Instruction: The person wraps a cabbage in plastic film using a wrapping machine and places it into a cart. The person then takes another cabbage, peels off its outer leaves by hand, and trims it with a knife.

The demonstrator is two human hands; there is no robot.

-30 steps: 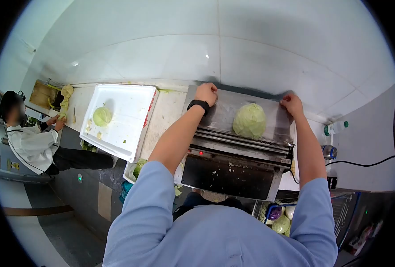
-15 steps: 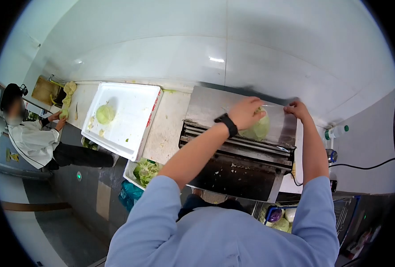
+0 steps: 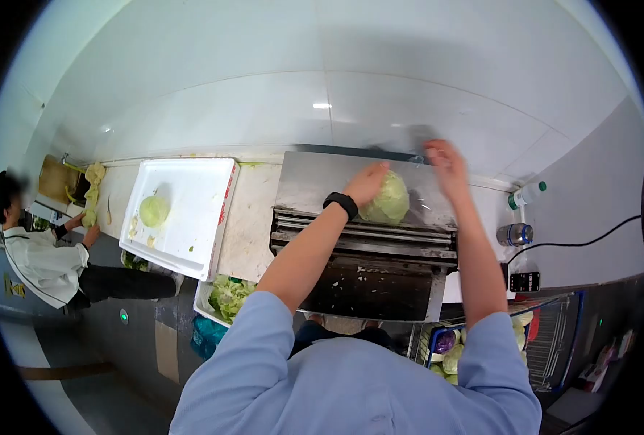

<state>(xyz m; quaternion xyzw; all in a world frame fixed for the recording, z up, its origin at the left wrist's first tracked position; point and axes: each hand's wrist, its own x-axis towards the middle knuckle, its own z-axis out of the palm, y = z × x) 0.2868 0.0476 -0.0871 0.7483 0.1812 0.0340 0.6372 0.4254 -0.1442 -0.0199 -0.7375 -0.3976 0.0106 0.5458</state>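
The bare right grip [image 3: 446,165] is smeared by blur, its fingers running together, while the bare left grip [image 3: 366,185] hides part of the left side of the round, pale-green cabbage [image 3: 392,201]. The light-blue right sleeve [image 3: 497,351] covers some vegetables in the wire cart with blue edging [image 3: 549,342], and the light-blue left sleeve [image 3: 253,337] hides one end of the white crate of loose green leaves [image 3: 204,299]. Red lettering [image 3: 227,193] on the shallow white tray [image 3: 191,196] and the black phone's screen [image 3: 525,280] are too small to read.
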